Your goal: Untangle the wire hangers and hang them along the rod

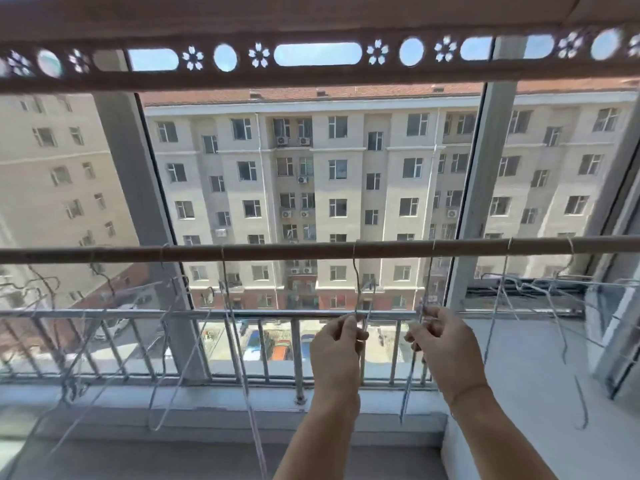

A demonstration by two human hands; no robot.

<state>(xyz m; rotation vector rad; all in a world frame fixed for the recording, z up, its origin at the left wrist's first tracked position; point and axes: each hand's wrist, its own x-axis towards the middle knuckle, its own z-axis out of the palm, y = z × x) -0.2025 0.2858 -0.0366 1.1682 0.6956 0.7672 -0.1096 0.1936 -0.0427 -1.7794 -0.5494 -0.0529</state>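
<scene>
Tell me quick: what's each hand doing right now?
Left hand: pinches a wire hanger hooked on the rod.
Right hand: pinches a second wire hanger, also hooked on the rod.

The rod [311, 249] runs straight across, railing [207, 315] below and behind it. Tangled hangers [225, 292] dangle at its left, more hangers [526, 287] at its right. Under mid-rod, the left hand [337, 344] pinches the centre hanger [364, 301]; just right of it, the right hand [446, 341] pinches the next hanger [427, 278].
</scene>
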